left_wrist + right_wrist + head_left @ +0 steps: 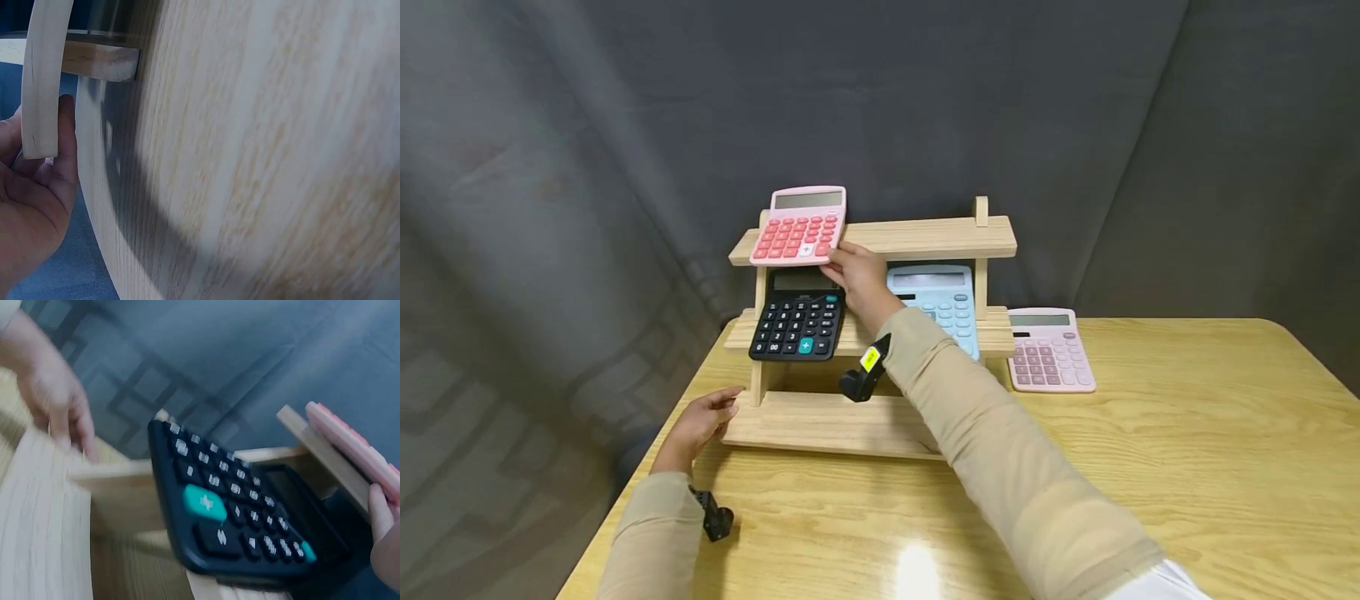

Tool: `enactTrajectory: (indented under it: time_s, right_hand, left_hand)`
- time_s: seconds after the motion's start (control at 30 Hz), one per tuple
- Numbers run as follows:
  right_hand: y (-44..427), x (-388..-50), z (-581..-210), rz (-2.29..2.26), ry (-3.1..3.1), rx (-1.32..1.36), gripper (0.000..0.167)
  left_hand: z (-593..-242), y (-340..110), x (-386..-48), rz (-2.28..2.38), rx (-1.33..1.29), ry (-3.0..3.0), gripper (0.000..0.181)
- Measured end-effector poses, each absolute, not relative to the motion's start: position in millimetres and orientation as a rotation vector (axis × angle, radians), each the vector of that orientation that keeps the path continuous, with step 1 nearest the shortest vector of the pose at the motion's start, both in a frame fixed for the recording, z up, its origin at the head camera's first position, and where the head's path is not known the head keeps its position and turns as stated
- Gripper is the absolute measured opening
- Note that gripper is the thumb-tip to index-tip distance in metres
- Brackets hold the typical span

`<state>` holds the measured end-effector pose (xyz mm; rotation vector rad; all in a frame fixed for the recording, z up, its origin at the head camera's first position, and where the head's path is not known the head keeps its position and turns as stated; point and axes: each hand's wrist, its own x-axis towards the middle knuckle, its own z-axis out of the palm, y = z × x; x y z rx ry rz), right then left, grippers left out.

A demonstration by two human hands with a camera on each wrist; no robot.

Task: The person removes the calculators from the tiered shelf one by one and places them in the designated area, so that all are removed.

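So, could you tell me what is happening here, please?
A person's right hand holds a red-keyed pink calculator at the left of the top shelf; the left hand grips the bottom shelf. A black calculator and a light blue calculator sit on the middle shelf, and a pale pink calculator lies on the table beside the wooden rack.
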<state>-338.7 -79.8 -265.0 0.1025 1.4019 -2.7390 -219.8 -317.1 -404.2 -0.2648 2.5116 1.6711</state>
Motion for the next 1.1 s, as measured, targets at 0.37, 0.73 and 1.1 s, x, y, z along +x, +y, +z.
enactTrajectory:
  time_s: [0.37, 0.73, 1.1]
  right_hand:
    - [-59, -330, -265, -2.802, 1.251, 0.201, 0.032]
    - [-41, -324, -265, -2.861, 1.147, 0.210, 0.034]
    - [-25, -309, -255, -2.870, 1.113, 0.137, 0.034]
  left_hand:
    - [-409, -317, -221, 1.642, -0.241, 2.515, 0.041]
    - [-414, -317, -228, 1.616, -0.272, 2.539, 0.042]
    - [-417, -320, -230, 1.646, -0.256, 2.538, 0.041]
